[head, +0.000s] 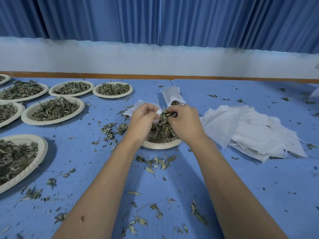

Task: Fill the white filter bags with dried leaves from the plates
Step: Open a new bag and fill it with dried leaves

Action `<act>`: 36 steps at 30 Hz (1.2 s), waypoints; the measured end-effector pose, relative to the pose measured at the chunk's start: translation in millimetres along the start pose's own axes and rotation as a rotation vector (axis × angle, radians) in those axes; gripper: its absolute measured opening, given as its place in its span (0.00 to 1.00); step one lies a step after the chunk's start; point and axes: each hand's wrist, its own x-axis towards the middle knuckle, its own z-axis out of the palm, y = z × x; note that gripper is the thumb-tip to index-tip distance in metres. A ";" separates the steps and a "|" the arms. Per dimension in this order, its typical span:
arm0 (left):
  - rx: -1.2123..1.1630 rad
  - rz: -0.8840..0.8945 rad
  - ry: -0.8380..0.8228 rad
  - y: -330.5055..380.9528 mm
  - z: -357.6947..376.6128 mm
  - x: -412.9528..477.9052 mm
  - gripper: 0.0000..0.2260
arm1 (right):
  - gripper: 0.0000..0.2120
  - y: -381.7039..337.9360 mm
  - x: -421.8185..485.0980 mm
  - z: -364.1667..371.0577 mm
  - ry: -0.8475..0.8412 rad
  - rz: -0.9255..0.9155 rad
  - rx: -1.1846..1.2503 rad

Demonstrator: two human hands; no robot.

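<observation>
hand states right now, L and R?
Left hand: closed, pinching the white filter bag at its edge.
Right hand: closed, pinching a clump of dried leaves against the bag, above the plate.

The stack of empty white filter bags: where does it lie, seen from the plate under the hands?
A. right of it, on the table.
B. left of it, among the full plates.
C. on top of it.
A: the stack of empty filter bags lies on the blue table to the right of the plate under the left hand and right hand.
</observation>
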 end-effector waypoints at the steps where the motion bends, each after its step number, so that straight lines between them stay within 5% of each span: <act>1: 0.008 -0.006 -0.027 -0.3 0.5 -0.4 0.08 | 0.13 0.2 -0.7 1.8 0.004 -0.008 -0.009; 11: 0.164 0.108 0.029 -11.7 0.9 3.5 0.11 | 0.12 -3.4 2.0 -3.2 0.006 0.116 0.297; 19: 0.022 0.086 0.120 -5.6 -1.0 3.5 0.10 | 0.11 -2.9 0.3 -6.0 -0.115 0.146 0.615; 22: -0.080 0.020 0.027 -1.7 -1.6 2.3 0.10 | 0.08 -0.2 0.8 -3.4 -0.048 0.167 0.620; 29: 0.200 0.137 -0.144 -16.8 -0.6 3.0 0.20 | 0.06 2.8 -1.2 4.7 0.074 0.240 0.532; 32: 0.216 0.223 -0.086 -18.4 -2.9 5.9 0.16 | 0.05 2.2 -1.1 4.8 0.020 0.233 0.549; 36: 0.236 0.271 -0.051 -16.6 -6.3 8.0 0.16 | 0.09 -0.2 -0.5 -3.6 -0.127 0.328 0.881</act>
